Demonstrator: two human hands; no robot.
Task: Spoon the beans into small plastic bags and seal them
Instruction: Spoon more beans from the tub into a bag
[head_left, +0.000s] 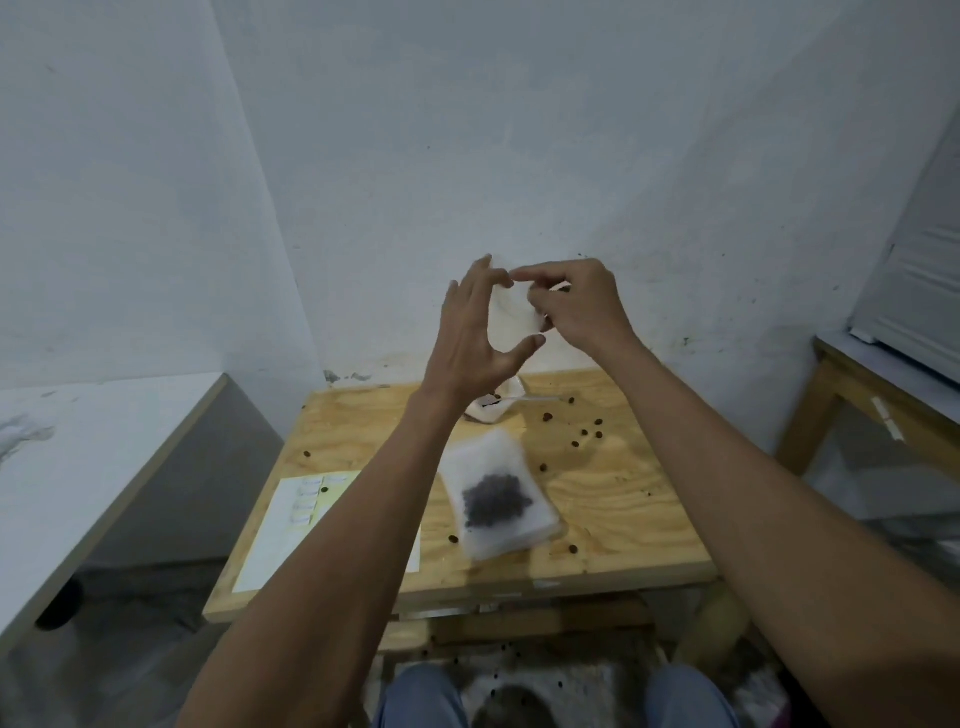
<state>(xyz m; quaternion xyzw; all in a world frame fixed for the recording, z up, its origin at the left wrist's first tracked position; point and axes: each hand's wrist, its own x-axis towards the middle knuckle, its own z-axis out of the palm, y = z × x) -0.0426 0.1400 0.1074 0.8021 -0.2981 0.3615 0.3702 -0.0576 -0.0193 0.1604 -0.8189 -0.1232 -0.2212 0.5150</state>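
while a sheet of paper (291, 525) lies at the left of the plywood table (623, 499), the left hand (475, 332) pinches a small plastic bag (511, 319) raised in front of the wall, and the right hand (576, 306) pinches its top edge, the two hands close together. this looks like opening a fresh bag; next it needs its mouth spread for spooning. below lies a bigger bag of beans (496, 499), with loose beans (584, 432) scattered to its right.
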